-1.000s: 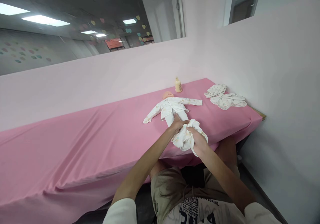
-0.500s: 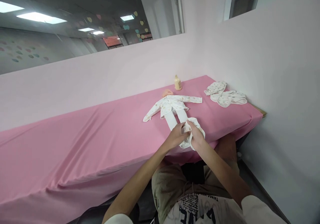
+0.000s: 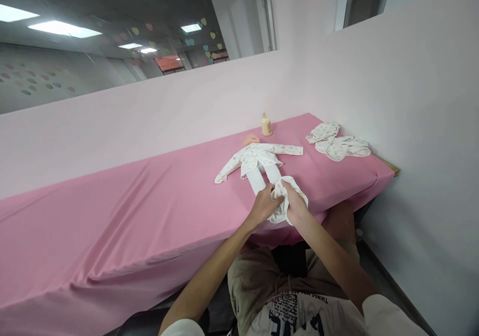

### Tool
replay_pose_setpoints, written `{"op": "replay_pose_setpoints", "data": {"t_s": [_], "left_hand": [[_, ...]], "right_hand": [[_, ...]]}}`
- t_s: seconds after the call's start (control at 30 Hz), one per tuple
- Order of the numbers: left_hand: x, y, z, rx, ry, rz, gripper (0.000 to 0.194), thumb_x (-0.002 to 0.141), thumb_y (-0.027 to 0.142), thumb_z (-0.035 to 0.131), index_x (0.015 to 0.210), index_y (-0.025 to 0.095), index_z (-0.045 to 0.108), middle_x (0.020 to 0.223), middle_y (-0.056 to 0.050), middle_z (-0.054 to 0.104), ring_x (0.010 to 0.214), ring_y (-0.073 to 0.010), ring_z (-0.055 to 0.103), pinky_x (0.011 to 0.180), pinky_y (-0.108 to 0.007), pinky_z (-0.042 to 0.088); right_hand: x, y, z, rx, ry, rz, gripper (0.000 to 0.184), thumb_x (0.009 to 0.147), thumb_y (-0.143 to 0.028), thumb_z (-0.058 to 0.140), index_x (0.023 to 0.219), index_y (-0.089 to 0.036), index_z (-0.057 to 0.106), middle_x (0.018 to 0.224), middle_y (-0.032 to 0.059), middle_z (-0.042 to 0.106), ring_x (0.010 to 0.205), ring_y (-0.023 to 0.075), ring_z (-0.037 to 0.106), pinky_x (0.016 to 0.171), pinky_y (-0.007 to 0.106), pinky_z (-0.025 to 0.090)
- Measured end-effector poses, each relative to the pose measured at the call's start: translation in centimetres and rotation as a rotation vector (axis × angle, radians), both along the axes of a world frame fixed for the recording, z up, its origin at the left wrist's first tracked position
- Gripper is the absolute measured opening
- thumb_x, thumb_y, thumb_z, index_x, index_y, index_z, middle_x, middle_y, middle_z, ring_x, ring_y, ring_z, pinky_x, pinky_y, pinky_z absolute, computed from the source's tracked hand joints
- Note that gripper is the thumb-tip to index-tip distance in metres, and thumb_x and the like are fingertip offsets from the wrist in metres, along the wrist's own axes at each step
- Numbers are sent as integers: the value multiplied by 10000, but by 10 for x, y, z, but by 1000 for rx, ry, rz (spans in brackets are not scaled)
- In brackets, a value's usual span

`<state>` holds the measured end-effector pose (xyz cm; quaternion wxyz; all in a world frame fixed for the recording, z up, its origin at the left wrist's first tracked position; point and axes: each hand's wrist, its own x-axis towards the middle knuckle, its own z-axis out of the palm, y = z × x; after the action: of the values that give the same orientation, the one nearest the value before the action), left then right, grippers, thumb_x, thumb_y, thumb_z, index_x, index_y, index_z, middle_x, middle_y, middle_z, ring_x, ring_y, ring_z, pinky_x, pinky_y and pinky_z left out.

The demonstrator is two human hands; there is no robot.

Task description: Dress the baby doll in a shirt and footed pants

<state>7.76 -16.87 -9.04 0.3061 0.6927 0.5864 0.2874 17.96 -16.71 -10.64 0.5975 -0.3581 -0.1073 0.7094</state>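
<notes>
A doll (image 3: 256, 180) lies on its back with its white legs toward me, wearing a white printed baby jacket (image 3: 255, 155) with the sleeves spread wide. At the doll's feet, a bunched white baby garment (image 3: 279, 217) with a faint print is between my hands. The fingers of my left hand (image 3: 265, 203) are closed on its left side. My right hand (image 3: 295, 205) grips its right side, thumb on top. The bunched cloth and my hands hide the doll's feet, so I cannot tell whether the garment goes around them.
A pink cloth (image 3: 168, 201) covers the long table. Near the wall, behind the doll's head, stands a cream-coloured bottle (image 3: 266, 125). More white printed clothes (image 3: 339, 146) lie in a heap at the far right corner. A white wall rises close on the right.
My left hand has shifted very slightly, and the cloth between my fingers is bunched a little differently. The doll, bottle and heap of clothes stay where they were.
</notes>
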Motion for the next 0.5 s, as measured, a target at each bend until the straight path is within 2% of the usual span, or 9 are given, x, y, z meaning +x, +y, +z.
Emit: {"op": "replay_pose_setpoints", "data": {"t_s": [0.1,0.17,0.33,0.5], "left_hand": [[-2,2,-2,-16,-137,-7,221,769,230,571,980,177,537,988,-41,643,890,-188,598,738,-269,455],[-3,5,-1,4,-161,14,203,781,233,548,972,168,533,987,-48,637,882,-179,594,741,-271,460],[-4,18,4,69,4,64,115,793,217,499,902,186,513,901,-30,627,810,-174,576,679,-271,432],[-8,32,4,96,37,31,85,792,205,470,876,191,474,878,-22,612,779,-165,561,649,-262,413]], "right_hand": [[-1,1,-3,-12,-7,2,347,675,-324,750,957,-147,650,772,29,713,755,199,675,669,279,531],[-1,1,-3,-8,0,17,313,672,-327,754,922,-166,658,779,39,716,770,221,679,661,306,542],[3,0,-3,47,27,111,268,678,-323,732,902,-197,654,835,52,720,846,260,683,674,359,559],[6,-5,-12,132,40,154,373,637,-248,747,992,-191,647,900,56,715,882,263,673,705,366,555]]}}
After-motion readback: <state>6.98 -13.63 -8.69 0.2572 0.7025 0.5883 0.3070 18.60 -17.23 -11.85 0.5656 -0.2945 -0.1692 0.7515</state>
